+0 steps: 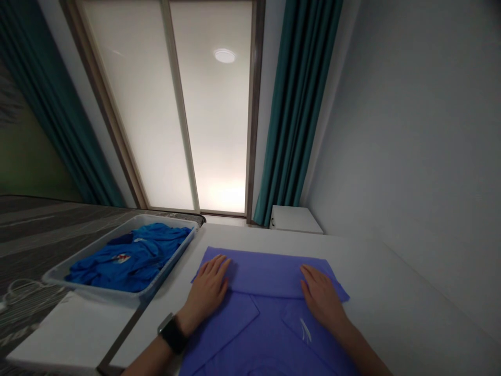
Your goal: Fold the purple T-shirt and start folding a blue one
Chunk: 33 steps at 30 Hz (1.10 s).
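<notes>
A purple-blue shirt [270, 318] lies partly folded on the white table, its far end turned back into a flat band. A small pale mark shows on its right side, and its near end runs out of view. My left hand [211, 282] lies flat on the left part of the folded band, fingers stretched out. On the band's right part rests my right hand [319, 292], palm down, its fingers extended and close together. Neither hand grasps anything.
To the left stands a translucent plastic bin [133, 295] holding crumpled blue clothing [133, 256]. The white table [376, 292] meets the wall at right. Behind are a low white cabinet [295, 219], teal curtains [299, 104] and frosted doors [215, 120]. A white cable [23, 287] lies at far left.
</notes>
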### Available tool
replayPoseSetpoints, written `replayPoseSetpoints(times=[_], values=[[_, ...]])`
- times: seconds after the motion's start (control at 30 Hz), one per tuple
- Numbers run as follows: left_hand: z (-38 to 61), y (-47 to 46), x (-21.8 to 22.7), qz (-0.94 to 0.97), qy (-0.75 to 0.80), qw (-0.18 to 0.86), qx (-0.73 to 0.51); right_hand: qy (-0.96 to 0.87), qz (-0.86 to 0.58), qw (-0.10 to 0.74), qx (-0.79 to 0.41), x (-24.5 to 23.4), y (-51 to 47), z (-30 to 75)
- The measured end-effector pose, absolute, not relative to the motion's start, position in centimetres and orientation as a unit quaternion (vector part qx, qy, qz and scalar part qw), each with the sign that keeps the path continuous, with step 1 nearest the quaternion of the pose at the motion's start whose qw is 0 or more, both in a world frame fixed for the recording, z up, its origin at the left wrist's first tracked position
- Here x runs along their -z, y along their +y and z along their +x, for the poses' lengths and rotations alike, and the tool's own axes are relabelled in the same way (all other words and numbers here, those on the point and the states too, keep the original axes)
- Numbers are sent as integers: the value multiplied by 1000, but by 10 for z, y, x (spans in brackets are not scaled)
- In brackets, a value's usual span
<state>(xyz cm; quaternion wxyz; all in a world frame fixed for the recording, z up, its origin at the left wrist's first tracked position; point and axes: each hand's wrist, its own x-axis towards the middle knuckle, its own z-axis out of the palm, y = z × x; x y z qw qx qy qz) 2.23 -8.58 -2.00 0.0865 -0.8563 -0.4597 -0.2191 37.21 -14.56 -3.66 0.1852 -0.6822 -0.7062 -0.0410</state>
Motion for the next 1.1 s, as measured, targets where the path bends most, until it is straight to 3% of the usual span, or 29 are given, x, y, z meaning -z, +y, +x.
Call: replayPoseSetpoints(times=[0.3, 1.1], values=[[83, -65, 15, -865, -498, 14, 66, -721, -689, 48, -61, 22, -107, 324], [92, -36, 28, -831, -552, 0, 66, -673, -737, 34, -48, 42, -68, 389]])
